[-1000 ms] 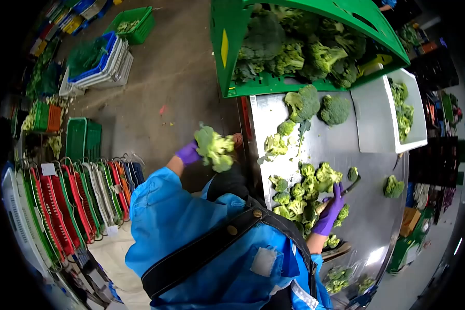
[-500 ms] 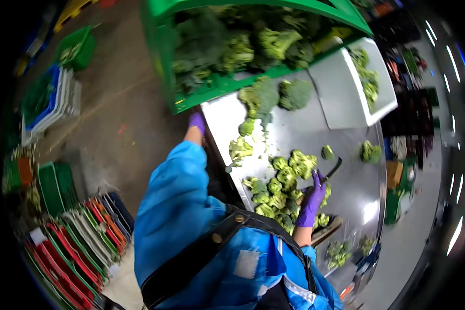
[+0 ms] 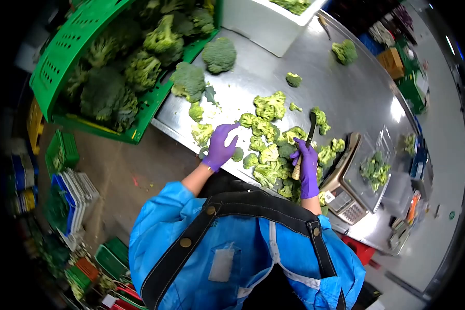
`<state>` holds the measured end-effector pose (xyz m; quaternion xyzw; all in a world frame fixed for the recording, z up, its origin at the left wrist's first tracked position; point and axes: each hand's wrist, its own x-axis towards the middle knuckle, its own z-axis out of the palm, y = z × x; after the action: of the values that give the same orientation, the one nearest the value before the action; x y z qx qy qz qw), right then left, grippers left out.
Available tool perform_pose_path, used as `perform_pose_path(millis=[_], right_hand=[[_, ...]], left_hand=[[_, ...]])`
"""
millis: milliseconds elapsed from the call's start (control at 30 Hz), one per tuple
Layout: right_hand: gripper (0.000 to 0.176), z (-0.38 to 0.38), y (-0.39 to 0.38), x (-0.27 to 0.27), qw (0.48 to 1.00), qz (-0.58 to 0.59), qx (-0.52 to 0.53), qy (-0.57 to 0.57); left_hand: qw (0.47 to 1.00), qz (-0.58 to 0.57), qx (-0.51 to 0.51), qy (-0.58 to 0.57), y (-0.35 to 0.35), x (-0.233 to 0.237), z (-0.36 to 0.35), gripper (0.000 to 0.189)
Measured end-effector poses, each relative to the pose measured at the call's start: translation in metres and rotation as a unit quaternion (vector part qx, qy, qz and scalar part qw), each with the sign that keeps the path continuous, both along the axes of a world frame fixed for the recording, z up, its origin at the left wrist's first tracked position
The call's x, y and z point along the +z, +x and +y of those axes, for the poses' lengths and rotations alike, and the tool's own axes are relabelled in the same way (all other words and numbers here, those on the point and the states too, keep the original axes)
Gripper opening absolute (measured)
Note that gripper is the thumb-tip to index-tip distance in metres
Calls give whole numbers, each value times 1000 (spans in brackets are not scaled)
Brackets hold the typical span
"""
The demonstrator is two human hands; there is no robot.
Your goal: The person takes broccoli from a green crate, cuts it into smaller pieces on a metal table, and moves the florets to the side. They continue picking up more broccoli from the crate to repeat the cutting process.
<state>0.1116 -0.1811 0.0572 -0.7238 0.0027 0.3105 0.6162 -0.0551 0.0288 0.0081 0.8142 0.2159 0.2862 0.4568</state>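
Holding a knife, the right hand, gloved in purple, is closed around its pale handle, with the dark blade pointing away from the body and past the fingers. The left hand, likewise gloved, is partly open over the near edge of the metal table; thumb and forefinger are parted, and nothing is visible between them. Whether its underside touches any broccoli cannot be determined.

The cut florets lie in a loose heap between the two hands, running up to the right hand and partly beneath it. One dark floret sits just beside the left thumb. A pale green piece lies near the left hand, on the side towards the green crate.

Two whole heads, a rounder one and a broader one, rest beyond the left hand, beside the crate, which contains further broccoli. A white bin stands at the far side; a scale stands right of the right hand.
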Motion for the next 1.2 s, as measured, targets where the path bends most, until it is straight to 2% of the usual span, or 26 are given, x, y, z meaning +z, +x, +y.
perform_pose_path(millis=[33,100,167,200,233,300,333,367,433,467,500,533,567,633,700,733,767,833,900,933,967,1033,1067,1100,1167,1200], right_hand=[[28,-5,-2,2,1000,0,3,5],[29,-10,-9,8,1000,-6,5,7],[31,-17,-11,5,999,0,25,42],[31,-18,-13,5,999,-4,17,41],[30,-20,-15,6,999,-4,12,47],[29,-25,-17,4,998,-2,-7,58],[29,-29,-17,2,998,-4,-21,64],[29,-34,-17,0,997,-4,-31,66],[29,-42,-14,0,996,-4,-49,73],[29,-45,-14,4,996,-6,-54,66],[29,-45,-12,4,997,-8,-57,60],[29,-43,-11,0,996,-9,-60,58],[30,-39,-10,1,997,-7,-51,62],[29,-26,-10,4,997,3,-43,66],[29,-15,-7,4,995,3,-37,91],[28,-11,-5,1,996,-3,-23,91],[28,-9,-4,1,996,-9,-10,91],[28,-9,-4,4,996,-3,-11,90],[28,-15,-6,7,997,-15,-14,81],[28,-19,-7,5,996,-14,-26,89],[28,-23,-8,5,995,-18,-33,89],[28,-31,-11,6,995,-17,-59,81],[28,-38,-11,1,995,-3,-55,82],[28,-39,-12,2,995,-2,-61,82],[28,-38,-11,4,991,-10,-91,93],[29,-35,-11,2,991,-40,-90,94]], left_hand=[[999,4,-51,-10,26,6,0,36],[992,22,-98,83,77,5,2,51],[982,100,-78,140,126,4,0,71],[973,140,-76,168,148,-5,2,87],[971,137,-90,177,160,0,1,87],[890,363,-162,224,180,13,-2,90],[866,394,-202,233,190,-3,5,88],[892,332,-193,237,186,1,9,76],[966,201,-156,55,188,-23,34,52],[973,102,-167,-124,187,-31,49,39],[940,2,-170,-297,187,-34,63,27],[872,-38,-124,-472,179,8,63,16],[869,-29,-146,-471,172,13,69,18],[944,56,-153,-288,167,8,72,23],[980,60,-154,-115,168,-1,61,40],[979,78,-146,-119,173,-3,52,60],[984,46,-168,32,186,-12,49,83],[982,154,-105,19,204,-14,25,97],[978,159,-132,41,219,-14,10,110],[951,248,-147,110,224,-8,4,111],[936,284,-179,105,230,-16,7,104],[960,206,-189,-4,234,-33,20,87],[971,173,-155,-57,235,-54,30,71],[948,176,-157,-214,235,-61,37,58],[901,178,-182,-352,221,-43,41,50],[852,182,-199,-449,208,-15,36,46]])
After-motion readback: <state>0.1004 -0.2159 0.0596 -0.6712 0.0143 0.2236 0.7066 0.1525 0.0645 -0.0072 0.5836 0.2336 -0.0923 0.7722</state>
